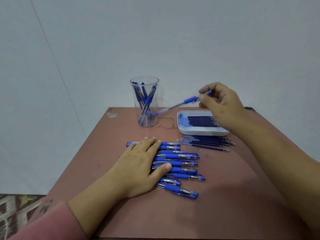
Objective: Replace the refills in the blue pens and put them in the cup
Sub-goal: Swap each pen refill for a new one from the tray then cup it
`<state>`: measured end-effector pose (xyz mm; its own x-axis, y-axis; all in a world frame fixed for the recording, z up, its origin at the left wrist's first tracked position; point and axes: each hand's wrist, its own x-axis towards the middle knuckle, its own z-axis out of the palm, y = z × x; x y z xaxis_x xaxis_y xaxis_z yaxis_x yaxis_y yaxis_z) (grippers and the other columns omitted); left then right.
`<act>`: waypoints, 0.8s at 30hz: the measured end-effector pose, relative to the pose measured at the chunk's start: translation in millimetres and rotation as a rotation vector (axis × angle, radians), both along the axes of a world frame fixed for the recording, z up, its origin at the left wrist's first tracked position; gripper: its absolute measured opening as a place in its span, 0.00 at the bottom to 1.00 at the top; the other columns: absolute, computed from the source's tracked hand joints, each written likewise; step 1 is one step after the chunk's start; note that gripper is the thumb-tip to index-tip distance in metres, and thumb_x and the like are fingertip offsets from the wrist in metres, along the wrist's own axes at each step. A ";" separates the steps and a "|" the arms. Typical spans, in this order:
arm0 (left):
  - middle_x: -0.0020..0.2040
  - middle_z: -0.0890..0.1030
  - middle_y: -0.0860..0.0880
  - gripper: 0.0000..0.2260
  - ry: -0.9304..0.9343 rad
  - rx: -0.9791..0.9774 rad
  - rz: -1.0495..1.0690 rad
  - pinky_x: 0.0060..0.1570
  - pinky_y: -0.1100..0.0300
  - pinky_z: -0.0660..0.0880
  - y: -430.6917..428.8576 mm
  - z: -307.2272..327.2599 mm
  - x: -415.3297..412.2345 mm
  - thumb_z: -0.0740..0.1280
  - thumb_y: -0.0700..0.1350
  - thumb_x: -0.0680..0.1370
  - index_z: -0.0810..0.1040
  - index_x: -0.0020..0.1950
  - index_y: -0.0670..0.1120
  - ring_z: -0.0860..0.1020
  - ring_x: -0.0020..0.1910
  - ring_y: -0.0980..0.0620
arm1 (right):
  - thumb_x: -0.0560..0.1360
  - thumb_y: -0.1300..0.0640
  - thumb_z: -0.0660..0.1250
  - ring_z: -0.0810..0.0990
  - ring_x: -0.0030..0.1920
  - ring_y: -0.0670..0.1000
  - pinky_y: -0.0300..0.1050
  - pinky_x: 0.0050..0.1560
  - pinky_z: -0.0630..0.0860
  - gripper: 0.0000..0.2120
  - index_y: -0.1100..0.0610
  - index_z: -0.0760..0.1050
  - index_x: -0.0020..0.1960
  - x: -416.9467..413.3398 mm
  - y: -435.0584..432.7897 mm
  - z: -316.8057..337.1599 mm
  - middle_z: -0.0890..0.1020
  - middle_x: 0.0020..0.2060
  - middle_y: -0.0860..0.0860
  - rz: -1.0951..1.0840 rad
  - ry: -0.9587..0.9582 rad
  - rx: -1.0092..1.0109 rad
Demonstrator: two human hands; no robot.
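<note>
The right hand [220, 103] is hovering over the far right part of the reddish-brown surface [225, 196], pinching one blue pen with a clear barrel [190, 99] by its upper end between thumb and fingertips. That pen is slanting down to the left, its low end hanging just beside the clear plastic cup [155, 82]; whether it is touching the cup's wall I cannot tell. The cup is standing upright near the middle of the far edge, carrying a crossed bundle of blue pens [146, 99]. There are five or six in there, though the overlap is blocking an exact count.

The left hand [138, 163] is lying flat with its fingers straight and close together, pressing on the left ends of a row of capped blue pens [180, 163] set side by side in the middle of the surface. Its thumb is resting on one of them. I am counting nine there, perhaps ten, with some partly hidden under the palm.

Near the far right corner, one white rounded tray [199, 132] is sitting flat, holding dark blue refills [200, 121], roughly eight; the right wrist is covering their right ends. Just in front of the tray, six or seven loose refills [207, 143] are lying on the surface, their metal tips pointing right. A pink sleeve [48, 224] is covering the left forearm.
</note>
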<state>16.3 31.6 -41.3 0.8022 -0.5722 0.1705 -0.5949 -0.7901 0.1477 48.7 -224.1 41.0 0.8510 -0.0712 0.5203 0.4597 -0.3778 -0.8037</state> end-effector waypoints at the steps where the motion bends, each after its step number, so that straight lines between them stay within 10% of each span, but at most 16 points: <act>1: 0.79 0.55 0.53 0.42 0.001 0.008 0.011 0.75 0.60 0.47 -1.5 -1.3 -0.3 0.38 0.72 0.72 0.52 0.80 0.51 0.51 0.77 0.56 | 0.77 0.63 0.66 0.78 0.39 0.49 0.47 0.50 0.79 0.06 0.52 0.74 0.47 4.8 4.3 8.6 0.77 0.38 0.49 -0.016 -0.029 0.037; 19: 0.79 0.53 0.54 0.41 0.002 0.016 0.026 0.75 0.60 0.45 -0.9 -3.5 0.9 0.37 0.73 0.71 0.50 0.80 0.53 0.51 0.77 0.56 | 0.78 0.57 0.65 0.74 0.38 0.41 0.23 0.39 0.67 0.07 0.55 0.77 0.54 104.7 73.4 28.7 0.78 0.45 0.46 -0.091 -0.101 -0.358; 24: 0.79 0.56 0.53 0.41 0.006 0.002 0.017 0.76 0.58 0.49 -0.4 -4.6 1.8 0.38 0.73 0.72 0.52 0.80 0.52 0.53 0.77 0.55 | 0.77 0.52 0.67 0.75 0.42 0.44 0.30 0.44 0.69 0.08 0.49 0.77 0.56 72.9 49.1 11.4 0.78 0.50 0.46 -0.088 -0.045 -0.401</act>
<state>18.1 31.2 -46.0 0.8126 -0.5591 0.1647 -0.5808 -0.8002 0.1495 121.6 -175.0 52.4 0.8266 0.0735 0.5579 0.4431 -0.6962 -0.5648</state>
